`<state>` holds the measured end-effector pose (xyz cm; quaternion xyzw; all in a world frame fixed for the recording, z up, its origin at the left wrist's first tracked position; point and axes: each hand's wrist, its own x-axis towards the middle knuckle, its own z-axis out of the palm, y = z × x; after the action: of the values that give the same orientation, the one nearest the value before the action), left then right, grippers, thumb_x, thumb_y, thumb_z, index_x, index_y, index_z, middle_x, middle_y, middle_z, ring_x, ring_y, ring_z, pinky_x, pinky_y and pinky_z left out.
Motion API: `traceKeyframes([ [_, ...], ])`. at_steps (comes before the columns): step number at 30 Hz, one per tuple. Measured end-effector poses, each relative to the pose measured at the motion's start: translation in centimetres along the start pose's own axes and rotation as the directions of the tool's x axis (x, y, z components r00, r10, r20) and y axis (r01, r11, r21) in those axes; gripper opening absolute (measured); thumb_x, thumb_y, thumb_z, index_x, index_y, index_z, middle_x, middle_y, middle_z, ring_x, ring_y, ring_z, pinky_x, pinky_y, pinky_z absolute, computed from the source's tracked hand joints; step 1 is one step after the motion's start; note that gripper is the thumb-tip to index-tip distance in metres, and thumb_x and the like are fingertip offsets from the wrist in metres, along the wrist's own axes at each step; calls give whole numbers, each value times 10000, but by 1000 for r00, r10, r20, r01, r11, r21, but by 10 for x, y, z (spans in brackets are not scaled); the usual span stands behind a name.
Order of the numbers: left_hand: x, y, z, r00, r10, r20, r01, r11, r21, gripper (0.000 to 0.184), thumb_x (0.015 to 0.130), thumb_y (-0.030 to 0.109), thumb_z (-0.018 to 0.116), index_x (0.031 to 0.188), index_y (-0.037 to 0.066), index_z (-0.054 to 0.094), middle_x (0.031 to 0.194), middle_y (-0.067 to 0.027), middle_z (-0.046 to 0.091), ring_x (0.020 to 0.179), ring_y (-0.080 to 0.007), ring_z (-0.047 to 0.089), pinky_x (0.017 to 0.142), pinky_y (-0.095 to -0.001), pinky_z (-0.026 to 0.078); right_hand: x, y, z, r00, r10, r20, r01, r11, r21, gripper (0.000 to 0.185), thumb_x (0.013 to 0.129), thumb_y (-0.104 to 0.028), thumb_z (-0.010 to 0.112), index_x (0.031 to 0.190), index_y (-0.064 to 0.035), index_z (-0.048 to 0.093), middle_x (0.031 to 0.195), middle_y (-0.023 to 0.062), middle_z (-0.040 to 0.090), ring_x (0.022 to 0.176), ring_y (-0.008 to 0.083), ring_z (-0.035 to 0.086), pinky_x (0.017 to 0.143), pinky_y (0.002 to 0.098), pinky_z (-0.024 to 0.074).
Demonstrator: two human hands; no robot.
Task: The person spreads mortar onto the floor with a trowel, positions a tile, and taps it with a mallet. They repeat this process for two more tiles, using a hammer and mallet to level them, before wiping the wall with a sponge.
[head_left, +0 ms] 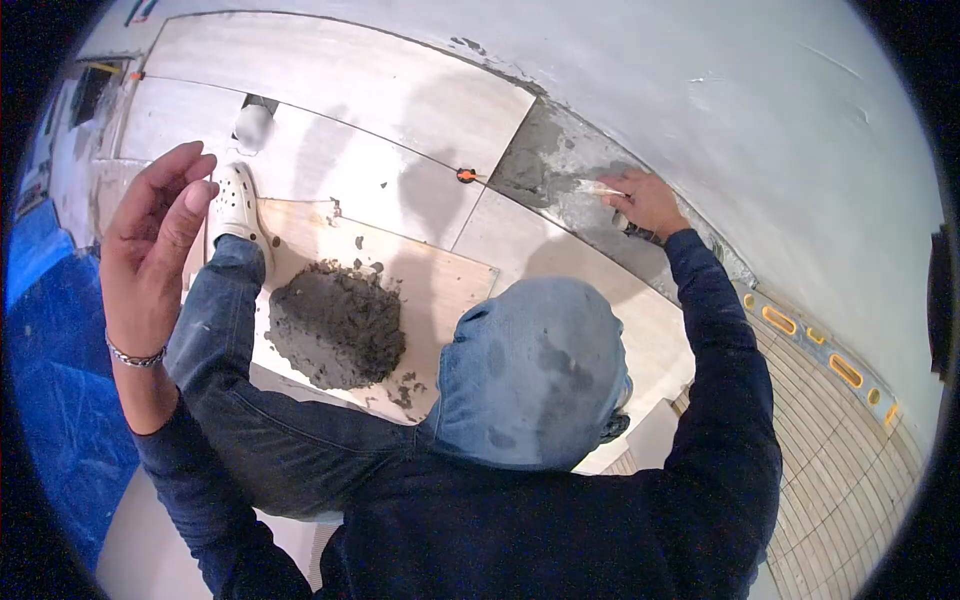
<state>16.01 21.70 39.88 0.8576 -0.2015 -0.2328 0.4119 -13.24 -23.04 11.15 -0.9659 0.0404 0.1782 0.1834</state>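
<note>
My left hand [158, 235] is raised at the left, fingers loosely curled with nothing in them. At the upper right, my right hand [645, 203] is closed on a thin, light-coloured trowel [600, 189], its blade partly hidden by the fingers. The trowel is over a strip of wet grey mortar [530, 160] along the wall, beside large pale tiles [370, 70]. A heap of dark mortar [340, 325] lies on a pale board [440, 270] between my legs. An orange-and-black tile clip [466, 176] stands at a tile joint.
A spirit level [820, 350] with yellow vials lies along the wall, next to narrow strip tiles [840, 440]. A blue sheet [70, 400] covers the left side. My white clog [235, 205] rests near a tile cut-out with a round white pipe end [254, 124].
</note>
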Motion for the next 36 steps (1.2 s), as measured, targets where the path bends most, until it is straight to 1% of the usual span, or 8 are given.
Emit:
traceKeyframes([
  [7, 6, -8, 7, 998, -17, 63, 18, 1000, -23, 362, 942, 140, 616, 1252, -33, 543, 1127, -100, 632, 1048, -136, 572, 917, -247, 449, -22, 1, 29, 991, 86, -104, -90, 995, -32, 400, 855, -456, 610, 1156, -200, 670, 837, 102, 618, 800, 322, 610, 705, 434, 488],
  [10, 15, -23, 14, 994, -31, 107, 32, 999, -2, 360, 930, 174, 639, 1225, -19, 568, 1073, -91, 651, 979, -129, 597, 856, -245, 475, -34, 21, 33, 952, 58, -300, -43, 998, 55, 388, 873, -442, 602, 1167, -197, 668, 835, 110, 620, 786, 325, 613, 700, 434, 491],
  [12, 22, -35, 21, 980, -86, 178, 69, 993, 96, 355, 919, 197, 650, 1209, 1, 588, 1039, -91, 662, 937, -127, 609, 820, -251, 489, -45, 32, 12, 908, 366, -204, -346, 930, 125, 391, 886, -424, 596, 1187, -182, 656, 972, 135, 667, 941, 323, 622, 789, 413, 498],
  [15, 39, -62, 44, 944, -121, 307, 32, 959, 282, 323, 902, 206, 656, 1150, 3, 619, 938, -86, 681, 792, -130, 631, 738, -252, 510, -58, 27, -5, 873, 447, -196, -437, 894, 93, 418, 878, -436, 603, 1183, -156, 660, 967, 144, 662, 941, 314, 625, 792, 408, 494],
  [21, 68, -136, 146, 871, -23, 491, -268, 815, 513, 339, 870, 244, 656, 1139, 39, 641, 1073, -162, 675, 918, -294, 671, 821, -368, 533, -92, 1, 11, 876, 404, -262, -352, 909, 225, 408, 884, -428, 602, 1171, -145, 667, 932, 133, 649, 851, 305, 612, 758, 402, 481],
  [26, 80, -148, 240, 885, 74, 459, -294, 854, 429, 344, 853, 242, 652, 1156, 81, 633, 1146, -158, 631, 1047, -337, 605, 927, -407, 482, -58, -12, 4, 980, 174, -100, -175, 984, -4, 415, 844, -464, 619, 1141, -181, 682, 835, 116, 617, 805, 322, 610, 713, 425, 484],
  [29, 81, -152, 280, 884, 13, 468, -259, 845, 467, 345, 846, 214, 657, 1169, 95, 628, 1149, -153, 619, 1061, -341, 596, 930, -410, 483, -30, -7, 10, 973, 99, -210, -101, 995, -2, 393, 838, -447, 642, 1112, -171, 696, 777, 120, 593, 746, 312, 594, 670, 396, 476],
  [36, 84, -176, 307, 920, -30, 392, -148, 897, 416, 290, 814, 189, 663, 1083, 83, 642, 1073, -138, 650, 1008, -315, 619, 889, -394, 500, -59, 13, 11, 872, 391, -295, -365, 920, 141, 409, 868, -442, 604, 1185, -190, 658, 830, 122, 627, 799, 300, 614, 710, 416, 486],
])
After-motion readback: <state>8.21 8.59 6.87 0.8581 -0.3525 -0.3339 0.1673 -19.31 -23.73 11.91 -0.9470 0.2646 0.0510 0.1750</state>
